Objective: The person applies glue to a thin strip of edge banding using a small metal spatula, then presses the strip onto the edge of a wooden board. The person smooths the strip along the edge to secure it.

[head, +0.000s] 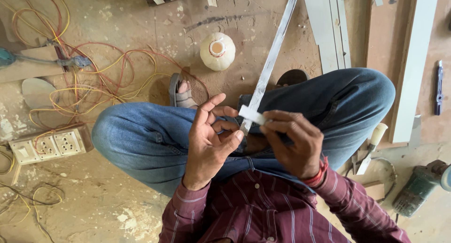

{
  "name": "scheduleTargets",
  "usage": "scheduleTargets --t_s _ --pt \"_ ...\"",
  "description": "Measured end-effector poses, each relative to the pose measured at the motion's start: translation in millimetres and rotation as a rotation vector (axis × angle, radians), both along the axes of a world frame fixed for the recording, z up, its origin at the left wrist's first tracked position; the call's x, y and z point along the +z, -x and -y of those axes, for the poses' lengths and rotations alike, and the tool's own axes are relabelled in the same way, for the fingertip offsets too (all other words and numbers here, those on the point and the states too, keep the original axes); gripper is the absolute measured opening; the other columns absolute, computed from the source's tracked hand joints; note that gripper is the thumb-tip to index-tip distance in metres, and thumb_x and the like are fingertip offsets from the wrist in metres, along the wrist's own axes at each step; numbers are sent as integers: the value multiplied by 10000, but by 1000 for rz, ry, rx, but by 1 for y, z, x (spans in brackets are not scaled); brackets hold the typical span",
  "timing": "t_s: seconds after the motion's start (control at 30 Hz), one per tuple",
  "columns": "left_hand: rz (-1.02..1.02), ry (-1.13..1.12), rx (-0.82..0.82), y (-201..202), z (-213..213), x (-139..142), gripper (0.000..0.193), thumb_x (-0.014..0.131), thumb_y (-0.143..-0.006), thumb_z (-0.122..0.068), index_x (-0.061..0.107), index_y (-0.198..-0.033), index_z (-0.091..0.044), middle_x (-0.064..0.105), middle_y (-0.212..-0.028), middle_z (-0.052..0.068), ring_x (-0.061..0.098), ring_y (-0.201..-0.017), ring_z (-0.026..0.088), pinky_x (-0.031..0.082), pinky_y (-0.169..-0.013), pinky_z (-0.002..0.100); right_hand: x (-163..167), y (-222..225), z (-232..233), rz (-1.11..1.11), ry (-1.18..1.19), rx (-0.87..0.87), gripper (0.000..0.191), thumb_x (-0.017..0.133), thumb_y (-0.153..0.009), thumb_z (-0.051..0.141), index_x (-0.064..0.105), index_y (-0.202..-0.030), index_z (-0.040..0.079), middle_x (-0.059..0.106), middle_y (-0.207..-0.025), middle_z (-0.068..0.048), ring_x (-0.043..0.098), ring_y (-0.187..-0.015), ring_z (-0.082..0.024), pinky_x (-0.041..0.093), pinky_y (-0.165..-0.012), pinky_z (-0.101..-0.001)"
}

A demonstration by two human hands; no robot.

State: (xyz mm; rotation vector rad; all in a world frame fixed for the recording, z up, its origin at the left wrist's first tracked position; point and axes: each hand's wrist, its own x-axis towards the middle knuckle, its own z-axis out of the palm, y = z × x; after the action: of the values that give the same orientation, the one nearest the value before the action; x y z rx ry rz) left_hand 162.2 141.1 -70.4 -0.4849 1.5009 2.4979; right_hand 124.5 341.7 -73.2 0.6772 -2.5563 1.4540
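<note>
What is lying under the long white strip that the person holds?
Under the long white strip lie the dusty floor, a sandal and the person's jeans. Its near end is covered by the left hand.

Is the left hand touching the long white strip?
Touching. The head view shows the left hand with its thumb tip pressed against the lower end of the strip, no gap between them.
</note>
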Motion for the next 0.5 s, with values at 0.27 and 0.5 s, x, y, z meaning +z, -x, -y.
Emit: scheduleTargets --t_s 0.27,0.5 --pt "-6 -3 2 -1 -1 -1 756 684 -873 150 362 -1536 -19 546 -1263 114 651 -1009 126 594 -866 258 -9 14 -5 -24 -92 24 128 808 -883 12 702 -951 32 752 -1082 -115 740 -914 -196 591 -770 -312" --pt "-26 22 -18 -3 0 1 762 703 -870 127 354 -1530 -23 546 -1268 112 665 -992 130 609 -885 263 -37 59 -10 -25 -195 -78 77 772 -939 -8 701 -948 18 759 -1080 -89 743 -902 -184 603 -768 -307"
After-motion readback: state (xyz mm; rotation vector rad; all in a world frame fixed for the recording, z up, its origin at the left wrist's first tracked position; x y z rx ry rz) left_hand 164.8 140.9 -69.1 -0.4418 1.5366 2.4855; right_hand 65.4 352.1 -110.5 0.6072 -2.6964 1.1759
